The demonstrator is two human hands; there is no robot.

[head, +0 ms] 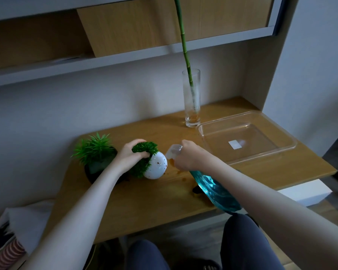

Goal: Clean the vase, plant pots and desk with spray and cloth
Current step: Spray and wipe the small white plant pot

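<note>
Left hand: the left hand [130,153] grips the mossy green top of a round white ceramic plant pot flecked with brown spots [156,166], fingers curled into the foliage, tipping the pot on its side so its soiled belly faces the spray.
Right hand: the right hand [187,156] is wrapped round the neck of a clear spray bottle of blue liquid [213,189], with its white nozzle [174,151] aimed at the pot from just beside it; whether a finger is on the trigger I cannot tell.
Step in hand: probably wetting the white pot before wiping.
Second pot: a dark pot with spiky green leaves [95,152] stands upright behind the left wrist, near the white one.
Vase: a tall clear glass cylinder vase [191,98] holding a green bamboo stalk [183,41] stands well back, brownish residue at its base.
Desk: the wooden desk top [144,199] shows orange-brown smears beneath the nozzle and bottle.
Tray: a clear plastic tray [289,147] lies to the right of the vase.
Cloth: not identifiable; a small dark object sits partly hidden under the bottle.
</note>
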